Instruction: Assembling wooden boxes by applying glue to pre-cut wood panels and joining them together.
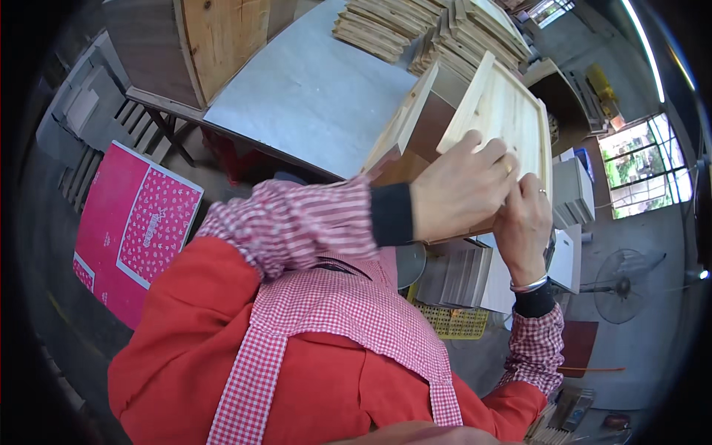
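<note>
A pale wooden panel with a raised rim (498, 111) stands tilted at the table's right side, against an open wooden box (404, 126). My left hand (467, 185) reaches across to the panel's near edge, fingers bent and drawn together. Close beside it, my right hand (523, 222) is raised at the panel's near right corner, its fingers curled in a pinch. The fingertips of both hands almost meet over the wood. Whatever they pinch is hidden by the fingers.
Stacked wooden pieces (389, 26) lie at the table's far end. A tall wooden cabinet (222, 44) stands on the left, above a pink printed sheet (167, 215). Stacked boards (463, 274), a yellow crate (452, 320) and a fan (621, 286) are on the right.
</note>
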Tool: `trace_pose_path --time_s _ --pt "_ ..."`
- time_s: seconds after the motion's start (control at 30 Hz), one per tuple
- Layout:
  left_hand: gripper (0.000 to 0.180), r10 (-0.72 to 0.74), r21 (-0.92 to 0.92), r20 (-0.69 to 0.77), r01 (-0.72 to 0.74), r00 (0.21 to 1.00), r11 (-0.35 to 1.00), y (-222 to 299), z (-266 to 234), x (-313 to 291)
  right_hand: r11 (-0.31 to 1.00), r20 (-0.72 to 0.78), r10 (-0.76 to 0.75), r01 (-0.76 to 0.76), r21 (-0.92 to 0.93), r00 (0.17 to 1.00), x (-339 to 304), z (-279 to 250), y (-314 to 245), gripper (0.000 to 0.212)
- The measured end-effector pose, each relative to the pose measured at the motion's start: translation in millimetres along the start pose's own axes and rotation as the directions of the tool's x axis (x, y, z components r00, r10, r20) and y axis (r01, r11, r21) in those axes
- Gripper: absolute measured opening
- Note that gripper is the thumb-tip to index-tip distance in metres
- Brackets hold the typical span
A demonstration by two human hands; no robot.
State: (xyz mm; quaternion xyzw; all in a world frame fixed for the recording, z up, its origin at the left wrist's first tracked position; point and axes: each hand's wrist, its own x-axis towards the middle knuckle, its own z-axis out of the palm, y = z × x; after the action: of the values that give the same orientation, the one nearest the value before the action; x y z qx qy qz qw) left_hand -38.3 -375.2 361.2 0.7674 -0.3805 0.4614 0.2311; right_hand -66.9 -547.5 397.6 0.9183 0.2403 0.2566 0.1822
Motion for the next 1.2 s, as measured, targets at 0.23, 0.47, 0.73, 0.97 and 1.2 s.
trace_pose_path --time_s 0.23,0.47,0.73,0.97,1.2 --pt "0.069 -0.477 -0.482 0.11 0.467 0.872 0.742 -58.9 -31.2 -79.2 0.996 0.005 -0.056 0.056 0.07 0.998 4.9 15.3 -11.8 0.052" --pt "0.058 -0.536 -0.726 0.342 0.579 0.772 0.371 -75.5 -2.3 -102.8 0.993 0.001 -0.077 0.077 0.094 0.997 15.7 21.2 -16.8 0.054" --pt "0.046 -0.511 -0.775 0.323 0.533 0.796 0.34 -80.2 1.7 -107.4 0.994 -0.001 -0.053 0.053 0.092 0.999 17.3 30.9 -20.0 0.053" --pt "0.04 -0.51 -0.778 0.35 0.548 0.785 0.309 -77.1 17.1 -107.4 0.981 -0.078 -0.04 0.054 0.184 0.996 8.7 56.4 -9.0 0.055" --pt "0.037 -0.488 -0.725 0.277 0.513 0.828 0.459 -70.8 22.6 -95.8 0.978 -0.172 0.008 0.028 0.205 0.985 1.4 71.1 0.4 0.04"
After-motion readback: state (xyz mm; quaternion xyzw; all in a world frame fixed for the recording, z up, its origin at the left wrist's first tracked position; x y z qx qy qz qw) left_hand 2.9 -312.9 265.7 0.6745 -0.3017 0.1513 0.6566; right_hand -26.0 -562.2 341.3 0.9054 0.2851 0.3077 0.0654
